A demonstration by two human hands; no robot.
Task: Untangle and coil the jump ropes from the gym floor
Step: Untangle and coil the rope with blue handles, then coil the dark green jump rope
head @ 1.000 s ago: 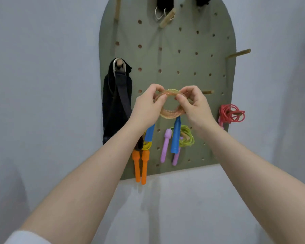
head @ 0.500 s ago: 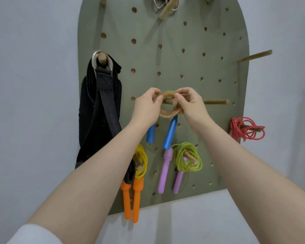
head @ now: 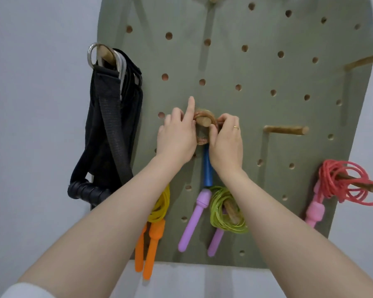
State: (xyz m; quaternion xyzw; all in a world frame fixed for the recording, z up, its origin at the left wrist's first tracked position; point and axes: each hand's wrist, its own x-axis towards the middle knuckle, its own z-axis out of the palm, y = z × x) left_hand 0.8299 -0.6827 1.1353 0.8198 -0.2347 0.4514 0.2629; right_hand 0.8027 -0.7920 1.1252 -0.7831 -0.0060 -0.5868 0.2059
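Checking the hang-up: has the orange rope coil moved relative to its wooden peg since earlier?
Yes. The orange rope coil has gone toward the pegboard, now looped over the wooden peg, held by both hands.

Bright, even, diffuse light – soft shadows fall beneath the pegs; slight softness overall, wide-angle bowing at the edges.

bare peg [head: 285,129] juts right of hand [head: 226,143].
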